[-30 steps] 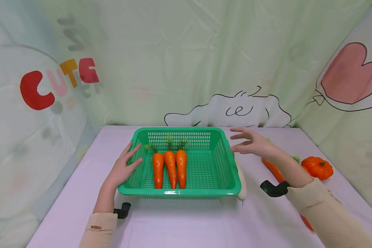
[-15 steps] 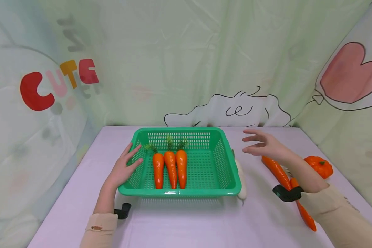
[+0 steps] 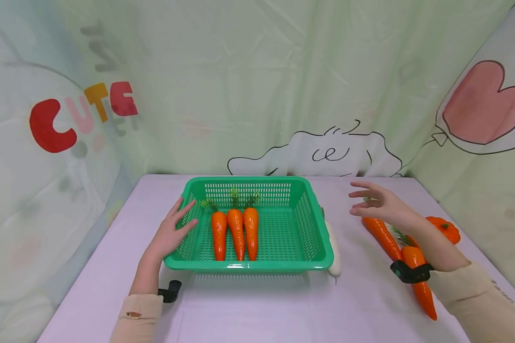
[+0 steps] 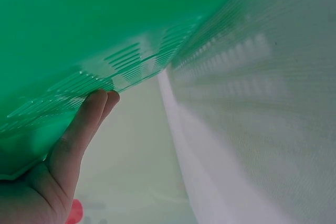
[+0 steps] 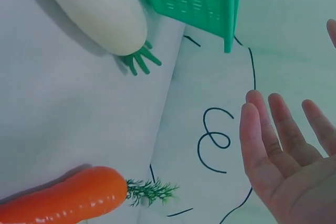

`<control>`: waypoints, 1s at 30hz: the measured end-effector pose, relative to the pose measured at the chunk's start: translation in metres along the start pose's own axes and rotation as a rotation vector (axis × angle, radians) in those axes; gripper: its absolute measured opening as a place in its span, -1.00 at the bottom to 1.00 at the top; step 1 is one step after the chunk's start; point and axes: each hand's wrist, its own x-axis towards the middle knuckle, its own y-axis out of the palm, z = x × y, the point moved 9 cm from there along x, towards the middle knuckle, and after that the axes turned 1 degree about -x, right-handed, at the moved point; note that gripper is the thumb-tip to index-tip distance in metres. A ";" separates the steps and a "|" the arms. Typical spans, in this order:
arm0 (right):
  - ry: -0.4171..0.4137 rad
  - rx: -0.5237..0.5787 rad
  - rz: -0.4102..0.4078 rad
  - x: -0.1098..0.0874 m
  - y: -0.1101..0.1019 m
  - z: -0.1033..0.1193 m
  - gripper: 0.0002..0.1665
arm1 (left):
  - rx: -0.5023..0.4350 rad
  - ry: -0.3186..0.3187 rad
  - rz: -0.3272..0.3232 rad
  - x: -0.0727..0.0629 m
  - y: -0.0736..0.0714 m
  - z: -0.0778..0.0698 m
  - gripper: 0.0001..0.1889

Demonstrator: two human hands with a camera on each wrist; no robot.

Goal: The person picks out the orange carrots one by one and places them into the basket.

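A green plastic basket (image 3: 279,266) stands on the table with three orange carrots (image 3: 237,231) lying side by side in it, leafy tops toward the back. My left hand (image 3: 171,233) rests on its left rim, fingers spread and fairly straight; in the left wrist view, fingers (image 4: 84,124) touch the slotted outer wall. Over the table to the right of the basket, my right hand (image 3: 382,205) hovers with loosely bent fingers and nothing in them. Below that hand lies a carrot (image 3: 381,237). A white radish (image 5: 100,9) lies along the basket's right side.
Another carrot (image 3: 422,293) lies nearer the front right, partly under the right forearm. Behind the forearm is a small orange pumpkin (image 3: 446,231). A printed curtain (image 3: 257,95) hangs along the table's back and sides.
My right hand has moved right, away from the basket's right rim toward the loose carrots, uncovering more of them. The left hand and the basket have stayed in place.
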 end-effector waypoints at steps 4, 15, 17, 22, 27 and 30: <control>0.001 0.002 -0.005 0.000 -0.003 -0.008 -0.16 | -0.001 0.002 -0.002 0.000 0.000 0.000 -0.39; 0.008 0.006 -0.050 -0.001 -0.015 -0.029 -0.19 | -0.005 -0.004 -0.005 0.001 0.001 0.000 -0.41; 0.011 0.000 -0.056 -0.001 -0.017 -0.032 -0.19 | -0.009 -0.003 -0.006 0.001 0.001 0.000 -0.41; -0.001 0.018 -0.065 0.000 -0.020 -0.039 -0.21 | -0.009 -0.005 -0.008 0.001 0.001 0.000 -0.42; -0.043 0.046 -0.070 -0.002 -0.024 -0.044 -0.26 | -0.011 -0.004 -0.011 0.001 0.000 0.000 -0.42; -0.040 0.042 -0.075 -0.003 -0.026 -0.049 -0.28 | -0.009 -0.007 -0.010 0.001 0.000 0.001 -0.41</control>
